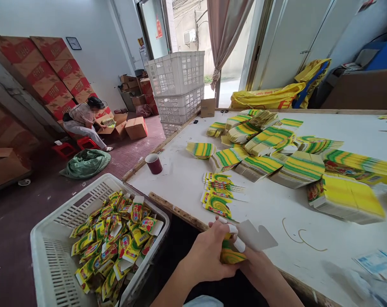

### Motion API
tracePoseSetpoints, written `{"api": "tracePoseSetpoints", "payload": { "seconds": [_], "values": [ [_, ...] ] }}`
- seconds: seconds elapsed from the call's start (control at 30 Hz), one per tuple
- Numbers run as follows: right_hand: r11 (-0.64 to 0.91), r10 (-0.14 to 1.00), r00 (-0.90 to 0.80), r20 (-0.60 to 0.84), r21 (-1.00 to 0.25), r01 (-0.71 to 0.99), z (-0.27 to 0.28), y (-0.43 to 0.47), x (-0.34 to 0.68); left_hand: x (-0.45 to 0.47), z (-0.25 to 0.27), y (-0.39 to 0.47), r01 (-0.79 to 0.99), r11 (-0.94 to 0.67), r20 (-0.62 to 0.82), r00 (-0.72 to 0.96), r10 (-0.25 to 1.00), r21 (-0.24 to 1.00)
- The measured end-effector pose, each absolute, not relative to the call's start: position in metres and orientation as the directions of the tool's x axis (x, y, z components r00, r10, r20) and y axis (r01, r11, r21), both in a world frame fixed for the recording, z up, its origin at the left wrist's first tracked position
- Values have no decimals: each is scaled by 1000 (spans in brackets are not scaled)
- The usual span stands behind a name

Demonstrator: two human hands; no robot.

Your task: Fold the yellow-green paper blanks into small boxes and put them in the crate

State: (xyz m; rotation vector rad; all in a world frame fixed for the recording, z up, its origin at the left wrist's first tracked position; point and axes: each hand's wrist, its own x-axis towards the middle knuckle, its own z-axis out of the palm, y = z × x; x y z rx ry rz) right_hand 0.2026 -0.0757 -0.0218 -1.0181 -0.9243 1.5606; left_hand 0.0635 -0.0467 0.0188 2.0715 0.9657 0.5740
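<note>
Both my hands meet at the table's near edge around a yellow-and-green printed carton point(231, 252), whose pale grey flaps stick out to the right. My left hand point(209, 251) is closed on the carton's left side, with white wraps on some fingertips. On the carton's other side is my right hand point(255, 264), partly hidden behind the flaps and the left fingers; it also grips the carton. Just beyond the hands lies a small fanned row of flat cartons point(217, 196) on the white table point(270, 204).
A white plastic basket point(39, 238) full of small cartons stands left of the table. Stacks of flat cartons point(270, 140) spread across the table's far side. A dark red mug point(154, 163) sits at the left edge. Another person point(86, 119) sits by cardboard boxes at the far left.
</note>
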Motion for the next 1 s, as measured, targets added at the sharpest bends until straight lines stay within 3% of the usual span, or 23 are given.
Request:
{"api": "tracePoseSetpoints", "payload": {
  "seconds": [0.17,0.27,0.4,0.47,0.57,0.7,0.8,1.0],
  "values": [
    [-73,997,-11,-72,-991,-116,-26,-77,204,59,20,-45,499,-360,-8,593,805,788],
    [161,986,19,166,-974,160,-32,-81,204,57,19,-43,508,-318,-51,587,808,800],
    [415,904,-71,421,-825,384,-35,-80,204,62,13,-42,420,-293,70,470,880,859],
    [428,877,10,480,-793,434,-36,-76,206,63,12,-42,445,-209,94,266,960,871],
    [395,834,172,524,-785,478,-36,-71,213,61,14,-37,410,1,-33,70,997,912],
    [401,841,97,532,-734,548,-36,-69,217,54,15,-29,77,81,-93,181,979,994],
    [453,822,21,569,-676,581,-40,-68,218,52,13,-25,-136,121,-96,178,979,983],
    [528,822,-105,560,-678,511,-35,-64,233,51,15,-23,-251,216,-187,135,973,944]
  ]
}}
